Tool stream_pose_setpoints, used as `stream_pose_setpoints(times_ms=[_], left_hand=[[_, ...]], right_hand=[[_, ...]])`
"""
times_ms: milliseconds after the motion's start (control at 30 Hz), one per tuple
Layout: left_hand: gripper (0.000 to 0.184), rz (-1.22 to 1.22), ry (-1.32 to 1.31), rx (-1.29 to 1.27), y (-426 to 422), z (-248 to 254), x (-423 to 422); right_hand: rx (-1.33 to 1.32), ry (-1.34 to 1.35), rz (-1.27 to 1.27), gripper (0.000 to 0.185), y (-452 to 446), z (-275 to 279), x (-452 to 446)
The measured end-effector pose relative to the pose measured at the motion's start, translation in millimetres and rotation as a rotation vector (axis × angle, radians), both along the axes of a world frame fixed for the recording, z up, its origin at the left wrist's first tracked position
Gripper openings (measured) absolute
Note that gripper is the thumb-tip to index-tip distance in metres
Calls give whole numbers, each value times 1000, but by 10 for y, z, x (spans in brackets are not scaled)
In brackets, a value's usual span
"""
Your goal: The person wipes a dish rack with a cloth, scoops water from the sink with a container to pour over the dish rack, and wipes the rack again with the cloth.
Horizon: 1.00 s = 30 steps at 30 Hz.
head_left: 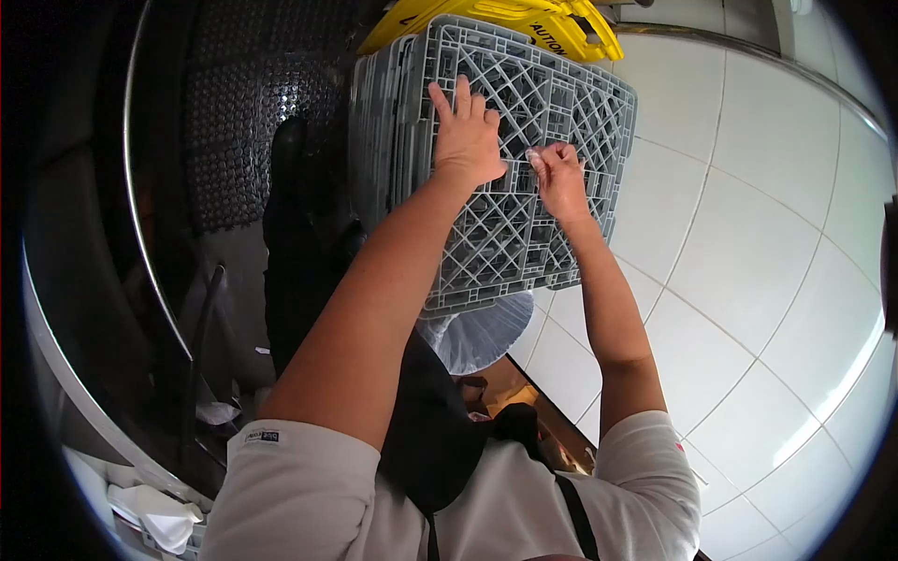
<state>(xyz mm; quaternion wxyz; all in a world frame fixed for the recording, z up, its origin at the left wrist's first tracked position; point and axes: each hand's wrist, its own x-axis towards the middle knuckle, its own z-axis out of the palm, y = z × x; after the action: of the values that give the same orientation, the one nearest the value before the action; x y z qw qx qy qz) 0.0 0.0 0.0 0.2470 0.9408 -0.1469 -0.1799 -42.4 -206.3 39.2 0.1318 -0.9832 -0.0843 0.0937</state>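
Observation:
A stack of grey plastic lattice crates [510, 220] leans on edge in front of me, its open gridwork facing up towards me. My left hand [468, 140] lies on the upper left of the top crate with its fingers spread over the lattice. To the right of it, close above the grid, my right hand [561, 182] is closed in a pinch. Between its thumb and fingers shows a small whitish, filmy scrap [534, 155]; its exact kind is too small to make out.
Behind the stack stands a yellow caution sign [505, 23]. White tiles [739, 206] cover the wall at right. A black perforated rubber mat [238, 112] lies on the floor at left, near a metal rail [131, 168]. Below the crates is a clear plastic-covered round item [482, 337].

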Motion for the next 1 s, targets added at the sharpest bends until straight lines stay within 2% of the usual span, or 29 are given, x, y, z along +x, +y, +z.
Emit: stream_pose_setpoints(times_ms=[167,267,367,400,500,600,700,733,833,867,967,1000], left_hand=[[78,5,-8,-27,-62,-11,-11],[77,9,-15,-13,-20,-34,-17],[77,5,-16,-19,-19,-32,-15],[78,4,-21,-22,-16,-30,-15],[78,4,-24,-23,-11,-19,-28],[78,6,-30,-21,-20,-27,-24],[79,5,-27,-11,-19,-27,-20],[78,13,-46,-24,-17,-33,-30],[78,14,-43,-12,-28,-21,-31],[78,14,-42,-8,-31,-19,-26],[77,3,-30,12,-33,-7,-28],[77,-3,-24,23,-21,12,-25]], right_hand=[[-39,73,26,8,-28,117,62],[-51,-6,-13,6,113,61,142],[-84,20,94,8,114,-11,211],[-65,91,61,11,108,-30,230],[6,196,-52,30,82,48,124],[14,30,-5,53,210,256,-15],[-41,-145,107,75,-18,19,-208],[11,-227,56,60,-5,-10,-295],[-2,-167,71,43,34,-38,-280],[-33,-234,165,26,34,-14,-228],[-83,-88,296,21,124,114,39],[-57,-75,216,15,87,-23,61]])
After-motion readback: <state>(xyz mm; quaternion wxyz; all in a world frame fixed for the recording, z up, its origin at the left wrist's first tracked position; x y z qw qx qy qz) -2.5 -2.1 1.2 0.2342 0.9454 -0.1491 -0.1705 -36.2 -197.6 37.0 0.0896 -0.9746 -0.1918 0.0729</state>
